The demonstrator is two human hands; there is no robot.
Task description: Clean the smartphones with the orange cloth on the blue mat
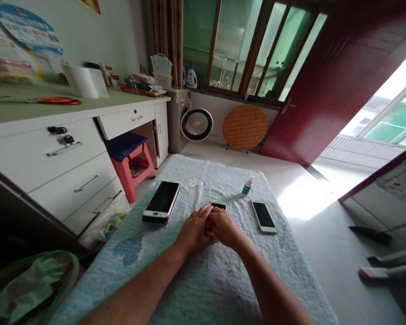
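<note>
A white-framed smartphone [219, 205] lies under my two hands at the middle of the cloth-covered table [219, 280]; only its far end and a little of its screen show. My left hand [194, 231] is closed along the phone's left side. Curled over the screen, the fingers of my right hand [225, 227] are bent and touch my left fingers. Whether anything is pinched in them is hidden. To the left lies a stack of smartphones [164, 198], a white-fronted one on top. Another white smartphone [264, 217] lies right of my hands. A small spray bottle [246, 187] stands upright beyond them.
A white desk [88, 155] with drawers runs along the left, holding scissors [59, 101] and paper rolls [83, 81]. Below are a red stool [130, 169] and a bin [67, 262]. Farther off stand a washing machine [179, 119], a folded round table [245, 127] and a red door [311, 90].
</note>
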